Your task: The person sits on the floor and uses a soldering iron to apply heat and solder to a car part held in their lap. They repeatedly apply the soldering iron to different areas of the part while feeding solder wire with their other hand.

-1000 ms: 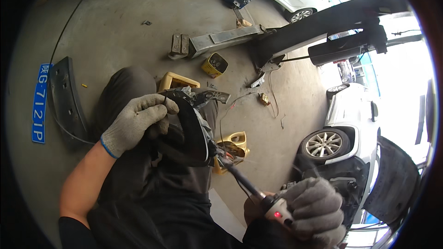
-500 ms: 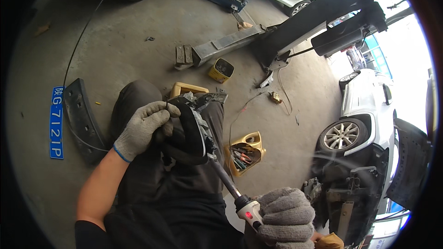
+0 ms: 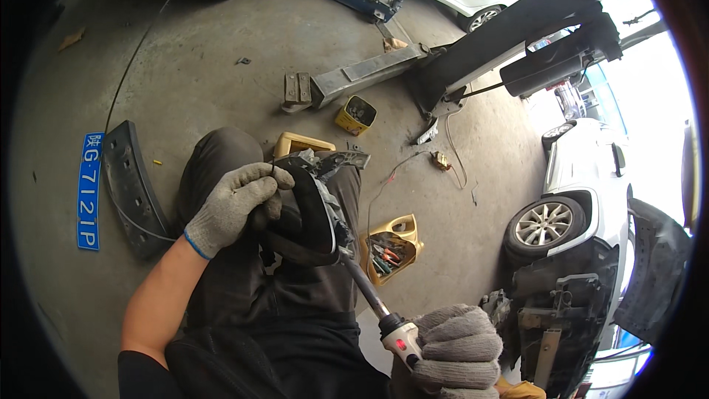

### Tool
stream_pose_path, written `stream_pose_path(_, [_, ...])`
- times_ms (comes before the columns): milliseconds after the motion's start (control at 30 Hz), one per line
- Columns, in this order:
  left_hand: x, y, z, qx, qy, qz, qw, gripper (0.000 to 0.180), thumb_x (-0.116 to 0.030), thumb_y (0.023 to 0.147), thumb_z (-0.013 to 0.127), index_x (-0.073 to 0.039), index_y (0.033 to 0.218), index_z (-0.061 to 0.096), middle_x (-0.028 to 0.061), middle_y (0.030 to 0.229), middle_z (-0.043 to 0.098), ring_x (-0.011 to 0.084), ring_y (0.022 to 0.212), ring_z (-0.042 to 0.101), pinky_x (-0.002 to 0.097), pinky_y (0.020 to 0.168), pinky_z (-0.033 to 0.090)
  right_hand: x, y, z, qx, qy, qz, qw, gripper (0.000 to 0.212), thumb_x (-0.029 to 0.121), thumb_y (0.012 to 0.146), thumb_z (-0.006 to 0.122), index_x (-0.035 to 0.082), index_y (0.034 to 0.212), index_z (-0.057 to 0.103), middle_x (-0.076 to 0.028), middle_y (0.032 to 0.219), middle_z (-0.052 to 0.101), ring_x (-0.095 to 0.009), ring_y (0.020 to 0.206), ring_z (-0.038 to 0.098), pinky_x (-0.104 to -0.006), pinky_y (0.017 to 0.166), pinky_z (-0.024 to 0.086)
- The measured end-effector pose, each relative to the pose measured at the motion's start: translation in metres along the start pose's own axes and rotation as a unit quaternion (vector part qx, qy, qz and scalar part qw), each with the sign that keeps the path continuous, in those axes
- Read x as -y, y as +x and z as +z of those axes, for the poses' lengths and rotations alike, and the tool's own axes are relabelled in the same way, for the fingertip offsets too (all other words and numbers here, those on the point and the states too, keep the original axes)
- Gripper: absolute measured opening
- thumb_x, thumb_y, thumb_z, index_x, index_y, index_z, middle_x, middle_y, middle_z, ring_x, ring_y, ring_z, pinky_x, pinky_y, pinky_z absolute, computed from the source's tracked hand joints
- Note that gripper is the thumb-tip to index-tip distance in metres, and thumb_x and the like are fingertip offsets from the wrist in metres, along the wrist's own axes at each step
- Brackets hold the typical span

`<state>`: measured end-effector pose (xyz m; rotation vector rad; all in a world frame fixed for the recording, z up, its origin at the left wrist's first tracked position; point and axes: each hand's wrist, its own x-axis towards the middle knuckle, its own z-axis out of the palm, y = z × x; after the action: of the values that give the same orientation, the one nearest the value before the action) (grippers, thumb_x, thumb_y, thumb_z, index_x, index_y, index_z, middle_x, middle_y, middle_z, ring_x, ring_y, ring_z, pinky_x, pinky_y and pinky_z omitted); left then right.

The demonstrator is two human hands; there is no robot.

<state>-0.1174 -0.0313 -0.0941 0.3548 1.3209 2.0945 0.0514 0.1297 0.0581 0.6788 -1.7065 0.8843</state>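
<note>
The work looks to be in its middle: a black car trim part (image 3: 306,199) lies across the lap (image 3: 236,273), toward the knee edge, and a soldering iron (image 3: 367,288) reaches its lower right corner. The gloved right hand (image 3: 459,347) is closed around the iron's pale handle, where a red light glows. The iron's tip is hidden at that corner, so whether it touches the plastic or sits just behind it cannot be told. The gloved left hand (image 3: 235,203) pinches a thin black rod (image 3: 273,168) at the part's upper left (whether its lower fingers also steady the part is unclear). What is done seems to be the setting-up, with part and tool brought together; nothing visible marks a finished stretch, and how much remains cannot be judged, since the rough right side is partly hidden. On the floor (image 3: 207,96), a cut-open yellow jug (image 3: 415,240) of hand tools stands beyond the lap's right edge, while a curved black panel (image 3: 133,185) lies beyond the left.
</note>
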Motion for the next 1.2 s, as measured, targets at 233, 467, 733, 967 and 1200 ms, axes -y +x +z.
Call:
stream_pose_path(233, [-0.005,-0.006,0.014,-0.026,0.048,0.020,0.998,0.024,-0.012,0.095,0.054,-0.001,0.115,0.059,0.0002,0.090,0.061,0.0062,0.076,0.057,0.0203,0.071,0.047,-0.008,-0.013,-0.045,-0.045,-0.082,0.004,0.996,0.026,0.019,0.085,0.068,0.010,0.099,0.049,-0.007,0.079,0.056,-0.022,0.063,0.051,-0.0340,0.054,0.047])
stream_pose_path(467, [-0.007,-0.042,0.053,-0.058,0.371,0.277,0.884,0.105,-0.057,0.055,0.087,0.009,0.126,0.047,0.0062,0.088,0.050,0.0101,0.072,0.046,0.0225,0.063,0.044,-0.066,-0.020,-0.060,-0.329,-0.215,0.240,0.888,0.060,0.058,0.092,0.053,-0.002,0.088,0.056,-0.008,0.075,0.056,-0.018,0.066,0.054,-0.0289,0.063,0.046])
stream_pose_path(733, [-0.018,-0.016,0.052,0.001,0.476,0.216,0.852,0.118,-0.059,0.052,0.087,0.009,0.136,0.040,0.0252,0.134,0.049,0.0369,0.127,0.049,0.0438,0.106,0.041,-0.100,-0.078,-0.081,-0.347,0.017,0.408,0.844,0.060,0.047,0.091,0.065,-0.007,0.116,0.054,-0.016,0.105,0.062,-0.026,0.085,0.069,-0.0378,0.072,0.060])
stream_pose_path(967, [-0.024,0.006,0.026,0.099,0.388,0.175,0.900,0.118,-0.055,0.050,0.090,-0.008,0.146,0.037,0.0187,0.141,0.044,0.0366,0.135,0.040,0.0496,0.110,0.036,-0.111,-0.103,-0.082,-0.379,0.231,0.433,0.784,0.053,0.029,0.090,0.069,-0.006,0.125,0.051,-0.019,0.114,0.061,-0.034,0.098,0.068,-0.0439,0.086,0.058])
stream_pose_path(1200, [-0.043,0.023,0.014,0.050,0.304,0.060,0.950,0.127,-0.054,0.033,0.094,-0.006,0.138,0.040,0.0137,0.149,0.036,0.0321,0.136,0.040,0.0490,0.114,0.035,-0.111,-0.145,-0.083,-0.306,0.351,0.503,0.728,0.057,0.026,0.081,0.078,0.001,0.126,0.054,-0.016,0.123,0.058,-0.032,0.114,0.060,-0.0466,0.095,0.054])
